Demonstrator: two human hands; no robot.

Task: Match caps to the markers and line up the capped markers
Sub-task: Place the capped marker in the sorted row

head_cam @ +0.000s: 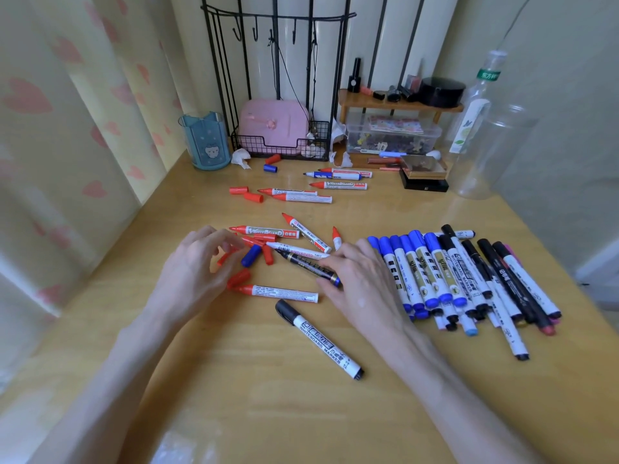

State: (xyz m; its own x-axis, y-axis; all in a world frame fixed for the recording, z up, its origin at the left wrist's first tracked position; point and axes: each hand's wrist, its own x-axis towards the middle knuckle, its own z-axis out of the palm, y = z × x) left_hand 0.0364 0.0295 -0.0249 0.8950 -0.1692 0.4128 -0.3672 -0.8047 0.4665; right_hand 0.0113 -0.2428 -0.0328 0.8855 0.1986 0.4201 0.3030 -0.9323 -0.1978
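holding the dark marker (pixel 310 265) near its blue tail, your right hand (pixel 356 279) grips it at mid-desk. your left hand (pixel 196 266) curls over the red caps (pixel 268 255); pinch not confirmed. match by tail colour: take the blue cap (pixel 251 255) beside them and push it on straight. count: two loose blue caps, about six blue-capped markers in the row (pixel 432 272) at right.

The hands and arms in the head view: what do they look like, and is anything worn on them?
The left hand and right hand are bare: no glove, no ring that I can see. The left forearm and right forearm are bare to the frame edge: no sleeve, watch or bracelet shows.
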